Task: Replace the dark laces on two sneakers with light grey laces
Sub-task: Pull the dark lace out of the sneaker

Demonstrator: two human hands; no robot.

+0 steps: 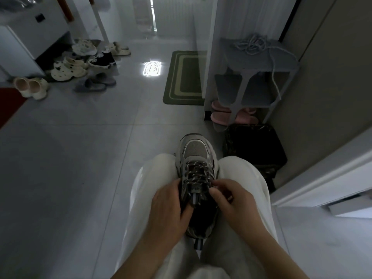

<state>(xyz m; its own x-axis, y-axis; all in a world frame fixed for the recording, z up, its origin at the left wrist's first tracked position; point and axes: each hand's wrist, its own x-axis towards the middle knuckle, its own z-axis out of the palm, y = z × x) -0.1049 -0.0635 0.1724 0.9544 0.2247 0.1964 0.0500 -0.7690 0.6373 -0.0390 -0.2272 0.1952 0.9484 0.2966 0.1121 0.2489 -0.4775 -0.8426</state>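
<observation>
Gripping a grey mesh sneaker, wedged toe-out between white-trousered knees, with the left hand, fingers curled round its collar; pinching the dark speckled laces near the top eyelets with the right hand. Seemingly early: unlacing the first shoe. Calls next for drawing the lace out row by row, then fetching the tangled light grey laces from the pale grey shoe rack, well apart.

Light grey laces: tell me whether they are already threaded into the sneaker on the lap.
No: the sneaker on the lap carries dark laces, and the light grey laces lie heaped on the shoe rack.
</observation>
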